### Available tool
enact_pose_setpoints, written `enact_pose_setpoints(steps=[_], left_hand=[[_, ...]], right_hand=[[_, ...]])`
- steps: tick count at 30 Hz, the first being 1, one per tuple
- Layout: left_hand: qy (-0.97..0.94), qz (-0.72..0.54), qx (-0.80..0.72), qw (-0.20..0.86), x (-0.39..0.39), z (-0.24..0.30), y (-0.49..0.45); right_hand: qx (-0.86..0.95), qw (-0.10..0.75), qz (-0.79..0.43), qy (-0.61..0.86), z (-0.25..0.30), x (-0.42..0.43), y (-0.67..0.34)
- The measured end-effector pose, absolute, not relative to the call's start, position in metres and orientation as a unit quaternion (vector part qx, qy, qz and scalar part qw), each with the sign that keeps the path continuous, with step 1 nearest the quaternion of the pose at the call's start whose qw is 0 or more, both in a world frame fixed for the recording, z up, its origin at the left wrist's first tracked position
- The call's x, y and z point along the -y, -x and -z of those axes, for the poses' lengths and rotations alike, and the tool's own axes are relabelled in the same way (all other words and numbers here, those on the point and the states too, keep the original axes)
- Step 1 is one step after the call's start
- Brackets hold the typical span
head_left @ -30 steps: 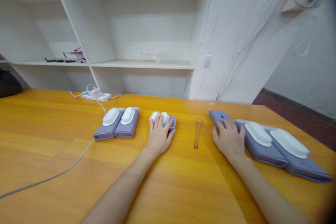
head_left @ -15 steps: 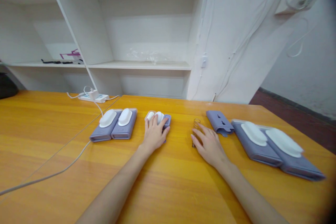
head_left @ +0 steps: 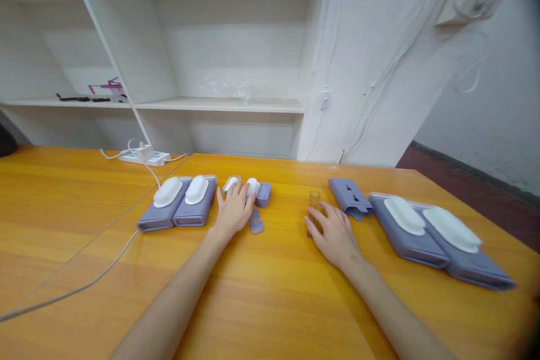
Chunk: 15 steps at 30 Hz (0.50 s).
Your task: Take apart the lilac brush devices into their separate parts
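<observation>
My left hand [head_left: 234, 208] lies low over a group of small parts, its fingers apart. Under and beside its fingertips are a small white-topped piece [head_left: 232, 183] and a second white rounded piece [head_left: 252, 186]. A small purple block [head_left: 263, 194] stands just right of them, and a flat purple piece with cut-outs [head_left: 255, 221] lies near the thumb. My right hand [head_left: 335, 233] rests with fingers slightly bent and apart, its fingertips at a thin wire coil spring [head_left: 314, 198], partly hidden by them. Beyond it lies a purple housing [head_left: 350, 198] with dark slots.
Two purple cases with white oval tops [head_left: 196, 202] stand at left, and two more [head_left: 430, 230] at right. A white power strip [head_left: 145, 156] sits at the back left, with a grey cable [head_left: 84, 291] crossing the table. White shelves [head_left: 223, 104] rise behind.
My left hand has shifted left off the purple block, leaving the block and the flat purple piece in view. My right hand stays by the spring. The whole view has shifted slightly.
</observation>
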State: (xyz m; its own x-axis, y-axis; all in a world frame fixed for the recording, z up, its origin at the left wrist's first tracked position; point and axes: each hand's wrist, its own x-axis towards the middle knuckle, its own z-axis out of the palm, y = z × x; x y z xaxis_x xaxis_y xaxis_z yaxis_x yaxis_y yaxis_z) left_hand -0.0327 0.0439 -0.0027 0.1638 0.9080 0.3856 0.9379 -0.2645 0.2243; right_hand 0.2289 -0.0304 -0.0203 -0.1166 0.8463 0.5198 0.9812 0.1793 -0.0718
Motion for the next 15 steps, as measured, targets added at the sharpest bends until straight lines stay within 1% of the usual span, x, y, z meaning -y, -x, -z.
enact_pose_setpoints(steps=[9,15], left_hand=[[0.777,0.251,0.575,0.046,-0.050,0.008,0.044],[0.785,0.232,0.570,0.070,-0.053,0.007,0.046]], right_hand=[[0.731,0.228,0.141,0.627,0.022,0.029,-0.230],[0.732,0.236,0.136,0.624,0.022,0.028,-0.230]])
